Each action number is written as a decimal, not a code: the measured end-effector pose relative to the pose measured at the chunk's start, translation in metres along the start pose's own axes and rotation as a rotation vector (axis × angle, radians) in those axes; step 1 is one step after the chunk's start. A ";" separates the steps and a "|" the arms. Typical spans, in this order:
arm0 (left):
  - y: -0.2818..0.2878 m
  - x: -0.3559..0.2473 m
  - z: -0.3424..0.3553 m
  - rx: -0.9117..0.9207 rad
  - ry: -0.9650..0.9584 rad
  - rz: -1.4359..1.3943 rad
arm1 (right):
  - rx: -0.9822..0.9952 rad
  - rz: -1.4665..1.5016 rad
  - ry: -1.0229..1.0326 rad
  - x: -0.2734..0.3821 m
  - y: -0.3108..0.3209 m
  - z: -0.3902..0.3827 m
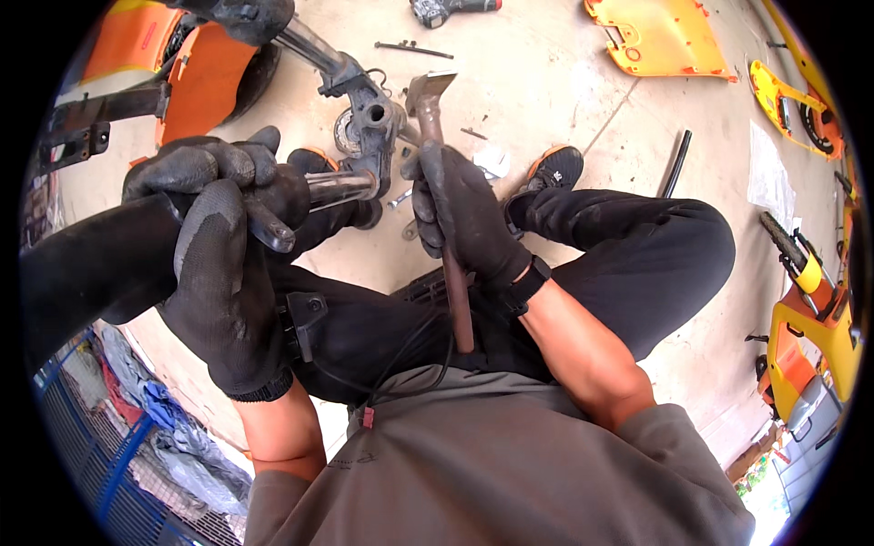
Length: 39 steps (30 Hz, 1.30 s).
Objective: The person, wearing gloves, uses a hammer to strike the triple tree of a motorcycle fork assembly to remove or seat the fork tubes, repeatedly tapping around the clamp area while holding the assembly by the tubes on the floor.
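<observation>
My left hand (214, 246), in a black work glove, is closed around a fork leg beside a thick black tube (100, 250). The shiny stanchion of that leg runs into a dark metal fork clamp (373, 114), and a second stanchion (309, 44) leaves the clamp toward the upper left. In my right hand (464, 209), also gloved, is a hammer. Its head (428, 91) is up, close to the right side of the clamp with no visible contact. The brown handle (458, 314) hangs down below my fist toward my lap.
Orange panels (208, 77) lie at the upper left, a yellow panel (660, 36) at the upper right. A cordless power tool (446, 11) and small bolts (473, 134) are on the floor. A black tube (676, 164) lies past my right knee; a blue wire basket (123, 464) stands lower left.
</observation>
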<state>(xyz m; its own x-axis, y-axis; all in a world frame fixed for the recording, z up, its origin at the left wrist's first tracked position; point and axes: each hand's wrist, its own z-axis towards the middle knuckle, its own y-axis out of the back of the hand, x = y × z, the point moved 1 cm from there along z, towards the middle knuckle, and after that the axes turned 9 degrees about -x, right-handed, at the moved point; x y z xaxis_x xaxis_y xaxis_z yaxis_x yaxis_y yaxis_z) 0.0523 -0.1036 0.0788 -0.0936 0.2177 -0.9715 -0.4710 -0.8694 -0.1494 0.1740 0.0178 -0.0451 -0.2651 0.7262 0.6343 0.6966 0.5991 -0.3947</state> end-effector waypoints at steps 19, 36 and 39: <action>-0.002 -0.001 -0.001 -0.035 -0.013 -0.048 | 0.024 0.004 0.035 -0.003 0.004 0.006; -0.036 -0.024 -0.019 -0.238 0.203 0.553 | -0.089 -0.169 0.319 0.054 0.016 -0.015; -0.042 -0.030 -0.006 0.003 -0.038 0.602 | -0.032 -0.214 0.469 0.064 0.006 -0.031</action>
<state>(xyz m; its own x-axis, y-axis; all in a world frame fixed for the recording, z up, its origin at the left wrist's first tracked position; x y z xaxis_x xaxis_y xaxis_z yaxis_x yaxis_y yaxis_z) 0.0804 -0.0763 0.1127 -0.3762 -0.2968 -0.8777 -0.3273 -0.8436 0.4256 0.1822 0.0575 0.0138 -0.0813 0.3552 0.9313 0.6814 0.7017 -0.2082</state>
